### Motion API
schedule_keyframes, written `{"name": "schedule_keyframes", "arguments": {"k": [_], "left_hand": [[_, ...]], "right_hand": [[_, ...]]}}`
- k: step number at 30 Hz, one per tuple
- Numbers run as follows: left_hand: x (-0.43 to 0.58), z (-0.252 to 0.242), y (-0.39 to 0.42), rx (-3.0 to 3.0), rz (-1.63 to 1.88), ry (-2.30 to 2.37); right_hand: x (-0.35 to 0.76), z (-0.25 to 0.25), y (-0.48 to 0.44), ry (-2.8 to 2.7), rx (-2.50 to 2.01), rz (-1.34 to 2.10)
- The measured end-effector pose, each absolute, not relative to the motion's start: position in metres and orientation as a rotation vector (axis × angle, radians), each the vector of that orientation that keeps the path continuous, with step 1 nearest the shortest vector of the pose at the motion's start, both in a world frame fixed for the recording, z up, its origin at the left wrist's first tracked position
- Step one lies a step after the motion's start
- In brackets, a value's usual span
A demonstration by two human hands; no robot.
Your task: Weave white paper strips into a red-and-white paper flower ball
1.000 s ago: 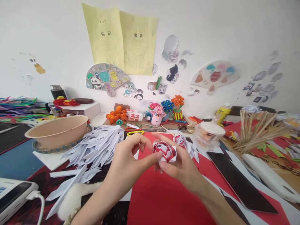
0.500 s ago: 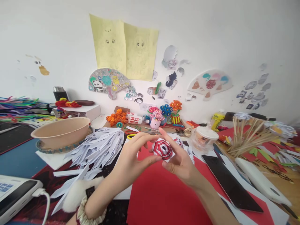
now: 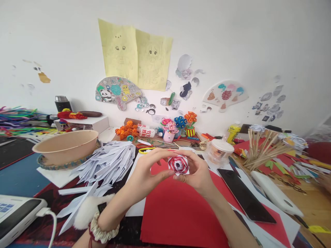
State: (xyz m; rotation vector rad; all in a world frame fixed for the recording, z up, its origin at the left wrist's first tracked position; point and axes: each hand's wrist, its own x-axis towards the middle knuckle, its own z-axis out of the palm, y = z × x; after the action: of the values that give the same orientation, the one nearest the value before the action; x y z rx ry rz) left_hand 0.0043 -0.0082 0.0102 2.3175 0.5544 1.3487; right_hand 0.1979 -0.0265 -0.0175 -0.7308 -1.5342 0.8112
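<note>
Between my two hands is a red and white folded paper flower (image 3: 179, 165), its layered petals spiralling round a dark centre that faces me. My left hand (image 3: 152, 168) grips its left side, fingers arched over the back and thumb at the lower edge. From the other side my right hand (image 3: 198, 170) closes on it, with the thumb under the flower and the fingers curled over the top. Below the hands lie red paper sheets (image 3: 181, 213). A heap of folded white paper strips (image 3: 108, 162) is left of my left hand.
A beige basin (image 3: 66, 146) stands at the left, with a white device and cable (image 3: 23, 217) in front. To the right are a black phone (image 3: 245, 194), a white elongated object (image 3: 276, 193), a lidded tub (image 3: 221, 150) and wooden sticks (image 3: 263, 148). Yellow-handled scissors (image 3: 145, 149) lie behind the hands.
My right hand has closed in round the flower, its raised index finger now curled over the top. The flower's centre has turned more squarely towards me. The view has shifted slightly right.
</note>
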Motion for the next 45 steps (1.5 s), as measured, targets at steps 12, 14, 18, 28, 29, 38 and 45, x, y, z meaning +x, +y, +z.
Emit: {"name": "schedule_keyframes", "arguments": {"k": [12, 14, 18, 28, 29, 38, 45], "left_hand": [[0.006, 0.011, -0.007, 2.263, 1.311, 0.571], [0.006, 0.010, -0.006, 2.220, 1.336, 0.573], [0.003, 0.009, -0.003, 2.146, 1.332, 0.549], [0.005, 0.006, -0.004, 2.199, 1.327, 0.501], [0.006, 0.005, -0.005, 2.205, 1.348, 0.507], [0.011, 0.002, -0.011, 2.237, 1.435, 0.509], [0.015, -0.001, -0.015, 2.226, 1.486, 0.510]], "right_hand": [[0.200, -0.020, -0.024, -1.545, -0.715, 0.854], [0.204, -0.017, -0.024, -1.591, -0.685, 0.919], [0.211, -0.012, -0.025, -1.660, -0.581, 1.108], [0.213, -0.020, -0.022, -1.560, -0.645, 1.093], [0.213, -0.020, -0.022, -1.564, -0.624, 1.107], [0.212, -0.027, -0.020, -1.451, -0.561, 1.083], [0.208, -0.028, -0.020, -1.449, -0.527, 1.031]]}}
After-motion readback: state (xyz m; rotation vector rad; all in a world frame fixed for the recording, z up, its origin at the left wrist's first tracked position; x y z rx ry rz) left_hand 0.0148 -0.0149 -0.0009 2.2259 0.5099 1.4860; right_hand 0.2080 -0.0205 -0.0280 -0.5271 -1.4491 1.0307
